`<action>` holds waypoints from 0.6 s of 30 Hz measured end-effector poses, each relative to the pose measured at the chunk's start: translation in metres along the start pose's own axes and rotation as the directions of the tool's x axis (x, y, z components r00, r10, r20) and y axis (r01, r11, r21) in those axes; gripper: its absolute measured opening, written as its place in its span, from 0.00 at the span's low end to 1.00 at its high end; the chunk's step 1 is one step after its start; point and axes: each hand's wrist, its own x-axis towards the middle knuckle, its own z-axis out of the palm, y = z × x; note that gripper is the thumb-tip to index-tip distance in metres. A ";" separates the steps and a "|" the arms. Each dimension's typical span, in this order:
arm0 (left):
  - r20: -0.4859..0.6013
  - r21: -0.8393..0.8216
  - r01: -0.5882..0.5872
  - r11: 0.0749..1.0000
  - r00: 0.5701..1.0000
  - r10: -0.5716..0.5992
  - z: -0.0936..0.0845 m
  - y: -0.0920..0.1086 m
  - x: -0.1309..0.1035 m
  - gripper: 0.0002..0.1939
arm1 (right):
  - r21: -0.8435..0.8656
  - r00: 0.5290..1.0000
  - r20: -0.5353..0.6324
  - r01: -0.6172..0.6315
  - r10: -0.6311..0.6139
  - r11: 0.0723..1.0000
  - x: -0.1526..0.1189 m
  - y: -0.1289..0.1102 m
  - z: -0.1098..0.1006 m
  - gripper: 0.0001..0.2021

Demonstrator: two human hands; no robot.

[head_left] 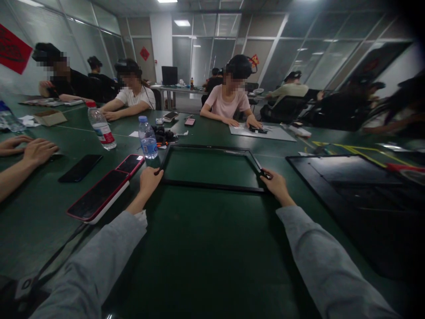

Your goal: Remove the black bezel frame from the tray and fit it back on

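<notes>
A thin black rectangular frame (212, 186), hollow in the middle, is held in front of me over the green table (206, 248). My left hand (150, 181) is closed on its left side near the front corner. On the opposite side my right hand (276, 185) grips it close to the front right corner. Through the opening the green tabletop shows. Whether the frame rests on the table or hangs just above it, I cannot tell.
Left of the frame lie phones in a pink-edged case (102, 190), a black phone (80, 168) and two water bottles, one blue-capped (148, 141), one red-capped (102, 128). A large black panel (348, 186) is at right. Another person's hands (38, 150) rest at far left; others sit opposite.
</notes>
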 end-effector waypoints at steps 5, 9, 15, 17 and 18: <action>-0.028 -0.031 0.016 0.999 0.999 -0.017 -0.003 0.004 -0.001 0.15 | 0.008 1.000 -0.004 0.019 -0.019 1.000 -0.001 0.000 0.000 0.24; 0.015 0.050 0.031 0.998 0.999 -0.031 -0.007 0.010 -0.002 0.17 | 0.043 1.000 -0.008 0.021 -0.021 0.999 -0.002 0.006 0.001 0.25; 0.083 0.173 0.021 0.985 0.996 -0.036 -0.012 0.016 -0.003 0.21 | 0.017 0.996 -0.031 0.080 -0.079 0.997 -0.014 0.011 0.000 0.29; 0.092 0.171 0.006 0.985 0.996 -0.022 -0.013 0.016 -0.002 0.22 | 0.017 0.994 -0.027 0.105 -0.105 0.994 -0.020 0.009 -0.001 0.31; 0.102 0.166 -0.002 0.986 0.995 -0.015 -0.014 0.016 -0.002 0.23 | 0.025 0.993 -0.023 0.115 -0.114 0.993 -0.022 0.007 -0.001 0.32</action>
